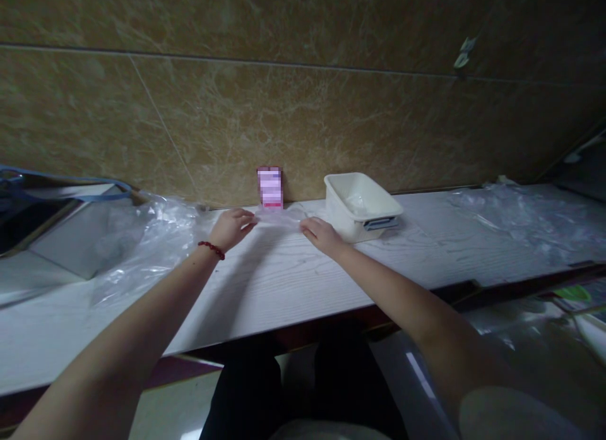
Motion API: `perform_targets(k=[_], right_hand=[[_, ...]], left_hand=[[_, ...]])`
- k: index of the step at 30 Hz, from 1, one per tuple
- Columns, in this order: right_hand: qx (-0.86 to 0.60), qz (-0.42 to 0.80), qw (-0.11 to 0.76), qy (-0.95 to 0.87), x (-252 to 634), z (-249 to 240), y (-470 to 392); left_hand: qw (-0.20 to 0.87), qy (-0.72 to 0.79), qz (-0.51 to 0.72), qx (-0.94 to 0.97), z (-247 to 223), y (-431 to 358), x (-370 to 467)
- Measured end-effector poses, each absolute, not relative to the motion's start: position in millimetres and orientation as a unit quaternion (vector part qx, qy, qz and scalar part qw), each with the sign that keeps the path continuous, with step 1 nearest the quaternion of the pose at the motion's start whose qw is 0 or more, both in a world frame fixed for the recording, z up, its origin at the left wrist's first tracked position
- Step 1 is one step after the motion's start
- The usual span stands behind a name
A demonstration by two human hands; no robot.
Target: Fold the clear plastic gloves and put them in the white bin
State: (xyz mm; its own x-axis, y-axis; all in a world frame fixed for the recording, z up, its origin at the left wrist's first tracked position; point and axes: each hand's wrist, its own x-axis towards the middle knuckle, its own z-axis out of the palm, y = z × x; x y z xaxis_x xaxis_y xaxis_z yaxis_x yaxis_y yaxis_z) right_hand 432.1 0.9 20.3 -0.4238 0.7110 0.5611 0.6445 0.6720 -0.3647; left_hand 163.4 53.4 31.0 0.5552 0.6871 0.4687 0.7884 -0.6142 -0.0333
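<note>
As fingers (311, 224) pinch plastic (279, 218) (translucent), woodgrain (288, 279) lies beneath

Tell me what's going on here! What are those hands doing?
A person is holding a thin, see-through piece of plastic above a white table, with the left hand at one end and the right hand at the other. Behind it, something like a phone leans against the wall. A white tub stands beside the right hand, and more crinkly plastic lies off to the left.
</note>
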Motion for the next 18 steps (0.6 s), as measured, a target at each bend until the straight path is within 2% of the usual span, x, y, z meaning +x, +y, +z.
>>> perform_targets(k=[4,10,15,18], right_hand=[[-0.425,0.082,0.244,-0.868,431,-13,-22],[-0.399,0.063,0.148,-0.903,434,-29,-44],[-0.359,0.043,0.164,-0.918,443,-19,-48],[-0.366,0.059,0.192,-0.909,438,-11,-38]], left_hand=[[0.067,-0.422,-0.133,-0.894,-3,28,163],[0.015,-0.406,-0.084,-0.91,-17,8,155],[-0.072,-0.321,-0.085,-0.94,-9,6,138],[-0.073,-0.358,-0.137,-0.921,-5,5,150]])
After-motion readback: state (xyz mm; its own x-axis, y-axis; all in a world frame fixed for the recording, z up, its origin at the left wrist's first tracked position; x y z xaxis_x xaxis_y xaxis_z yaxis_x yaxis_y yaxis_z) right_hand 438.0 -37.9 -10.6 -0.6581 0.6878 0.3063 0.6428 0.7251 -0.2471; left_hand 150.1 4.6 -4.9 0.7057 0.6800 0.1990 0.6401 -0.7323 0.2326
